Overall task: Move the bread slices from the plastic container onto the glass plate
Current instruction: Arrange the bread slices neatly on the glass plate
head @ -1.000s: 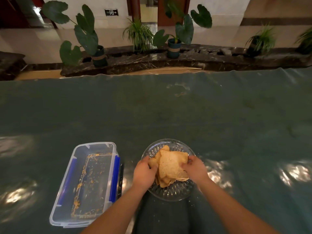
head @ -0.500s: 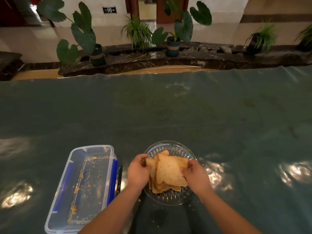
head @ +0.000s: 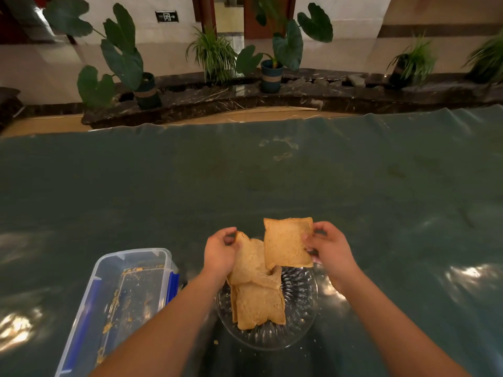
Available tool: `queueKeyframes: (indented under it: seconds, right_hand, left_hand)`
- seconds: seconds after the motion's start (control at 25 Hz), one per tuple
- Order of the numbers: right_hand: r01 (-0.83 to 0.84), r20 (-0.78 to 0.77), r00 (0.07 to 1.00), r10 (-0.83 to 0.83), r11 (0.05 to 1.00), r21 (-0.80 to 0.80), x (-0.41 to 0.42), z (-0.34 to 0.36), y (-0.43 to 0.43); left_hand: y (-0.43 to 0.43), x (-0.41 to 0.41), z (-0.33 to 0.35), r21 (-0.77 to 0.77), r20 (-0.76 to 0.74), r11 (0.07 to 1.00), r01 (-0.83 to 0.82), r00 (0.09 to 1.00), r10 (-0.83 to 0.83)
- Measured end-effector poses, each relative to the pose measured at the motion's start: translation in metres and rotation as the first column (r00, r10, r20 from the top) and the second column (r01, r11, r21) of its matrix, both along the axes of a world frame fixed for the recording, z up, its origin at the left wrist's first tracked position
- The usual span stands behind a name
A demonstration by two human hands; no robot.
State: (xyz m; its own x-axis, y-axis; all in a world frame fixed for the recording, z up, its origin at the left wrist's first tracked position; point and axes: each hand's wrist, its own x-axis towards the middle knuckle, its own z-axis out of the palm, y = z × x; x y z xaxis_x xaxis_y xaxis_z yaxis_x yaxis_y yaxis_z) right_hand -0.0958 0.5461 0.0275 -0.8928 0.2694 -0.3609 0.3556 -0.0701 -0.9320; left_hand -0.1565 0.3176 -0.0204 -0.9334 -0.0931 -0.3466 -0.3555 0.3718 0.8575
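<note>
A clear ribbed glass plate (head: 296, 322) sits on the green-covered table right in front of me. A stack of bread slices (head: 258, 306) lies on its left half. My left hand (head: 219, 254) pinches the far edge of one slice (head: 249, 263) and tilts it up off the stack. My right hand (head: 330, 250) holds another slice (head: 287, 242) by its right edge, lifted above the far part of the plate. The clear plastic container (head: 122, 300) with blue clips stands to the left and holds only crumbs.
The green sheet-covered table (head: 272, 186) stretches far ahead and to both sides. Beyond its far edge runs a dark marble ledge (head: 299, 91) with several potted plants.
Both hands were pressing the stack together on the plate. Now each has lifted a slice, the right one up and away, the left one tilting its slice up.
</note>
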Motion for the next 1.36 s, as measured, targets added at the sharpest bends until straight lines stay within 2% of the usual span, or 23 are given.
queueKeyframes:
  seconds: [0.32, 0.4, 0.48, 0.56, 0.64, 0.76, 0.88, 0.96, 1.0, 1.12, 1.24, 1.36]
  right_hand:
    - [0.073, 0.198, 0.98, -0.021, 0.963, -0.26, -0.014, -0.043, -0.014]
    - [0.052, 0.265, 0.964, -0.013, 0.989, -0.14, -0.013, -0.056, -0.019]
    - [-0.006, 0.299, 0.953, -0.035, 0.991, 0.134, -0.015, -0.066, -0.018]
    - [-0.101, 0.316, 0.949, -0.016, 0.932, 0.349, -0.016, -0.071, -0.016]
    - [-0.192, 0.342, 0.939, 0.024, 0.864, 0.466, -0.015, -0.071, -0.016]
    - [-0.215, 0.343, 0.939, 0.032, 0.833, 0.51, -0.008, -0.072, -0.014]
    - [-0.027, 0.282, 0.954, -0.103, 0.905, 0.424, 0.01, -0.07, -0.008]
    - [0.106, 0.247, 0.948, -0.202, 0.929, 0.354, 0.033, -0.069, -0.01]
    - [0.114, 0.256, 0.944, -0.206, 0.935, 0.335, 0.046, -0.07, -0.015]
    - [-0.054, 0.322, 0.944, -0.072, 0.929, 0.366, 0.071, -0.075, -0.04]
    - [-0.245, 0.344, 0.936, 0.077, 0.844, 0.477, 0.072, -0.072, -0.062]
    - [-0.328, 0.343, 0.928, 0.147, 0.759, 0.562, 0.071, -0.069, -0.072]
  left_hand:
    - [0.013, -0.015, -0.034, 0.021, 0.122, 0.99, -0.138, 0.983, 0.135]
    - [0.015, -0.02, -0.035, 0.036, 0.094, 0.994, -0.107, 0.99, 0.104]
    - [0.014, -0.024, -0.033, 0.002, 0.051, 0.999, -0.04, 0.998, 0.04]
    - [0.009, -0.022, -0.029, -0.086, 0.011, 0.996, 0.035, 0.999, -0.034]
    - [0.003, -0.012, -0.024, -0.16, -0.013, 0.984, 0.078, 0.997, -0.081]
    - [-0.009, 0.019, -0.016, -0.163, -0.036, 0.986, 0.047, 0.998, -0.053]
    - [-0.026, 0.059, -0.011, -0.153, -0.026, 0.983, -0.099, 0.995, 0.096]
    - [-0.031, 0.082, -0.012, -0.147, 0.07, 0.98, -0.135, 0.987, 0.146]
    - [-0.03, 0.092, -0.013, -0.139, 0.124, 0.984, -0.114, 0.984, 0.131]
    - [-0.018, 0.106, -0.012, -0.094, 0.24, 0.996, -0.01, 0.97, 0.032]
    - [-0.011, 0.103, -0.007, -0.102, 0.304, 0.994, 0.046, 0.953, -0.013]
    - [-0.011, 0.093, -0.002, -0.016, 0.403, 1.0, -0.022, 0.915, 0.026]
